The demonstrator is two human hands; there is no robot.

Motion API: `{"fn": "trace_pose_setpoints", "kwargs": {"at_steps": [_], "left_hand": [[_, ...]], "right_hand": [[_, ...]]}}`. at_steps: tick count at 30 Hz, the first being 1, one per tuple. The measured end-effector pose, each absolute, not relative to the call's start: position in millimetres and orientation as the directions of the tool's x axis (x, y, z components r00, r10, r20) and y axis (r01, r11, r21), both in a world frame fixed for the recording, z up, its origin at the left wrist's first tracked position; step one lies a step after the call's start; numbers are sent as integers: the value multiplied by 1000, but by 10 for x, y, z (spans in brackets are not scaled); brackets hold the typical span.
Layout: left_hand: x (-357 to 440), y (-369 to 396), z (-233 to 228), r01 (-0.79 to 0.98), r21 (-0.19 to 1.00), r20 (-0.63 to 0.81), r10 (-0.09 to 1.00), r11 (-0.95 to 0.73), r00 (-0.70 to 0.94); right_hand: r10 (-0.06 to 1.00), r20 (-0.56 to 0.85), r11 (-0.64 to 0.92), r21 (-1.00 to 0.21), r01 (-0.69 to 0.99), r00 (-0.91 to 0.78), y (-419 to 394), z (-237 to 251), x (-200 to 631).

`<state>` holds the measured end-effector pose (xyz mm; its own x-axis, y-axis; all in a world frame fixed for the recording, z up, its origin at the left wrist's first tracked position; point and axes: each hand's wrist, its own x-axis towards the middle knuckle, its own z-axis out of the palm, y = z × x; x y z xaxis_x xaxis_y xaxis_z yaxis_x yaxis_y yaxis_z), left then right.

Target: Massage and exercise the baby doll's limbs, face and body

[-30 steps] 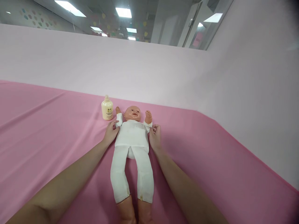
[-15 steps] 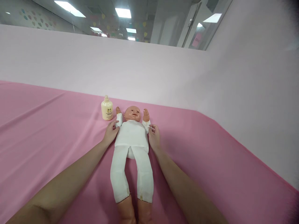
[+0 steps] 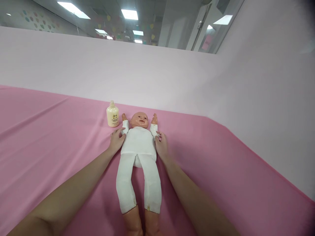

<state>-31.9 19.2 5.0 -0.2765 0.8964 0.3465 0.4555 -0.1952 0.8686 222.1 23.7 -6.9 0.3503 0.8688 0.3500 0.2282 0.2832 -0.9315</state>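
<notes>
A baby doll (image 3: 139, 144) in a white one-piece suit lies on its back on the pink cloth (image 3: 49, 141), head away from me, both arms raised beside the head. My left hand (image 3: 116, 140) rests against the doll's shoulder on the left side, fingers at the white sleeve. My right hand (image 3: 161, 146) presses at the sleeve on the right side, under the raised arm. Whether either hand pinches the fabric or only touches it is unclear. The doll's bare feet reach the bottom edge of the picture.
A small cream lotion bottle (image 3: 112, 114) stands upright just left of the doll's head, close to my left hand. A pale pink wall (image 3: 152, 75) rises behind the cloth and along the right side.
The doll's arm on the right has swung inward toward the head and stands more upright. My right hand has shifted slightly left with it. The left hand has hardly moved.
</notes>
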Motion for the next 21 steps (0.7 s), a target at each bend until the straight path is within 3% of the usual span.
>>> {"fn": "trace_pose_setpoints", "kwargs": {"at_steps": [10,21], "left_hand": [[-310,178,31,450,875,330,900,-179,-283],[-337,184,66,154,966,242,936,-207,-255]], "right_hand": [[908,276,186,-940,287,315,237,-75,2251],[938,203,217,-976,-18,279,310,-121,2288]]}}
